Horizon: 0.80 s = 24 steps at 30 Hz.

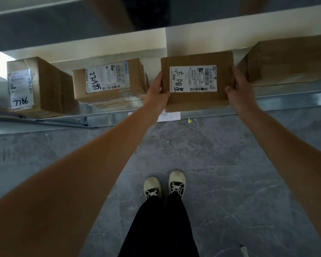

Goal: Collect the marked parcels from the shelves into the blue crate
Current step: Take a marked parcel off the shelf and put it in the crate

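Head view, nearest first: black trousers and two pale laced shoes (164, 186) stand on grey marbled floor (230, 182), with both bare forearms reaching forward and up to a metal shelf (119, 113).

Left hand (157, 86) grips the left edge of a cardboard parcel (196, 101), thumb on the front face beside the label and the other fingers hidden behind the box. Right hand (238, 89) clamps the right edge, fingers curled round the side. Both hands are closed on this one box, which sits between them at the shelf's front lip, its lower edge overhanging the rail.

Its long axis runs left to right, and its broad face is turned toward the camera. A white shipping label (193, 78) on that face carries bold handwritten characters and barcodes.

Further left on the same shelf stand a second labelled carton (135, 78), and a third (48, 86) marked 7786. A larger brown box (289, 60) lies just right of the held parcel, close by the right hand.
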Each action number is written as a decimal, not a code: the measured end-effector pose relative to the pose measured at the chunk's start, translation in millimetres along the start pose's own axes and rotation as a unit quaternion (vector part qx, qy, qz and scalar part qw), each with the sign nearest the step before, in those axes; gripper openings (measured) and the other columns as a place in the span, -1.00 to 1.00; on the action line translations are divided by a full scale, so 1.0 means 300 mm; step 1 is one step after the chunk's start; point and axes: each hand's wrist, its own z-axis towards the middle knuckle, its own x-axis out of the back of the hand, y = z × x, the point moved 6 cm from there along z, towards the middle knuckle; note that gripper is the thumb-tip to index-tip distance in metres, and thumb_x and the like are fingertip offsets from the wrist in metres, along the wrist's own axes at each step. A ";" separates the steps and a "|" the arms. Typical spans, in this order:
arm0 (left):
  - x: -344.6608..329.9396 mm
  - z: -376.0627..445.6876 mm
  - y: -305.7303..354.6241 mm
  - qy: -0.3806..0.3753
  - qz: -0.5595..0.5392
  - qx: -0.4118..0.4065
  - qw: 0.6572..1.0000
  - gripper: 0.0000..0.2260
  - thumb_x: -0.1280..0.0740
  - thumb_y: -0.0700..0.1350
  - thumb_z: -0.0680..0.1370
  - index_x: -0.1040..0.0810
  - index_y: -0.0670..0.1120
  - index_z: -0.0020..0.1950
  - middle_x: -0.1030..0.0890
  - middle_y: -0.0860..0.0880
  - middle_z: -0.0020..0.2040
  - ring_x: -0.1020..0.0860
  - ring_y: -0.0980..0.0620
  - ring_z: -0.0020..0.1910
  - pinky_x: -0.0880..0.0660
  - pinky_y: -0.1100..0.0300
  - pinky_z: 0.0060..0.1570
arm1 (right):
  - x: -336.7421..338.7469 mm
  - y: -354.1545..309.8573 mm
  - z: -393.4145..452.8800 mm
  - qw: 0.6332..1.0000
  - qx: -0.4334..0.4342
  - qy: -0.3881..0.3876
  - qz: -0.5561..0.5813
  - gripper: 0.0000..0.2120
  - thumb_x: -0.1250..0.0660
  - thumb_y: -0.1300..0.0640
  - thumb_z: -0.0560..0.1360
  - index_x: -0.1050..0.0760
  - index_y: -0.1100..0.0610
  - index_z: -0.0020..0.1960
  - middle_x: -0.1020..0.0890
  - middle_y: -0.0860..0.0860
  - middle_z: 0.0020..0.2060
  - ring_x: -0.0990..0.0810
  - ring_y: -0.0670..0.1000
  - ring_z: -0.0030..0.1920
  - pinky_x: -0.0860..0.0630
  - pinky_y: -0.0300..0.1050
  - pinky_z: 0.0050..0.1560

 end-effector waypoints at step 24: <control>-0.031 0.033 -0.001 0.121 0.099 -0.025 0.987 -0.44 -0.18 -0.40 0.58 -0.22 -0.03 0.53 -0.45 -0.07 0.38 -0.43 -0.03 0.36 -0.43 0.06 0.31 | 0.017 -0.012 0.057 0.997 0.040 -0.039 -0.049 -0.41 -0.18 0.24 0.62 -0.08 -0.01 0.58 -0.41 0.03 0.41 -0.45 -0.04 0.23 -0.35 -0.20 0.22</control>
